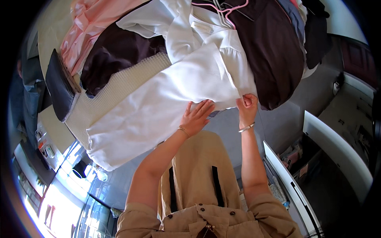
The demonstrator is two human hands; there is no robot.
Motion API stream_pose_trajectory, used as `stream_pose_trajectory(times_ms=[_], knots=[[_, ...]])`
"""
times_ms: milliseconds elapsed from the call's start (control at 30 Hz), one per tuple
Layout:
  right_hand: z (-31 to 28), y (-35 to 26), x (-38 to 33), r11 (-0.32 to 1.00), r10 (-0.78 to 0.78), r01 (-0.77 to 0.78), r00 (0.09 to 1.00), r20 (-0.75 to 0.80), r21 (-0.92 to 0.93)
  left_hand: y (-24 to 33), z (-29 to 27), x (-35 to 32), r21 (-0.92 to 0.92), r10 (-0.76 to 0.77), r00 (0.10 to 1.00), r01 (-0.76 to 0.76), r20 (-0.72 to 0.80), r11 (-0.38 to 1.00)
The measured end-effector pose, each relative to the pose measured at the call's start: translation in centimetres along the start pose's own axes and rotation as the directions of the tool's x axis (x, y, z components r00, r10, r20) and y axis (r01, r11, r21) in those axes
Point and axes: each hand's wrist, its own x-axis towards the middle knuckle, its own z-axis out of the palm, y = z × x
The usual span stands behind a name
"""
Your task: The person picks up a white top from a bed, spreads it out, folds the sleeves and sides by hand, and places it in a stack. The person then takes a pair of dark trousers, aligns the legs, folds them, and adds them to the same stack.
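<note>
Head cam looking down at my hands, and the big landmark is the white garment (pixel 166 95) spread over the pile of clothes. My right hand (pixel 247 106) is pinched closed on its near hem, right at the corner where the white cloth meets the dark brown garment (pixel 274 59). My left hand (pixel 197 115) is just left of that along the same hem, fingers spread wide and flat on the cloth, not really gripping anything. So both hands sit at the garment's near edge, and the garment runs away from them up and to the left, long axis slanting from that hem corner toward the cream waffle-knit piece (pixel 119 87) beside it. I'd say the right hand has the real hold; the left just steadies. Pink fabric (pixel 85 31) lies past the white garment's far-left side, with a pink hanger (pixel 230 12) above it.
</note>
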Motion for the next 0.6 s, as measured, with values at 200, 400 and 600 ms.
stream_pose_trajectory(times_ms=[200, 400, 600], knots=[[1.8, -4.6, -3.0, 0.987, 0.133, -0.113, 0.974, 0.182, -0.117, 2.8, -4.0, 1.1, -0.577, -0.277, 0.955, 0.166, -0.109, 0.799], [4.9, -7.1, -7.7, 0.996, 0.067, -0.057, 0.982, 0.176, -0.062, 3.5, -8.4, 4.9, -0.961, -0.560, 0.809, 0.265, 0.180, 0.074], [6.9, -6.6, -9.7, 0.882, -0.048, 0.194, 0.944, 0.327, -0.430, 1.0, -10.5, 7.1, -0.804, -0.497, 0.785, 0.538, 0.369, 0.254]])
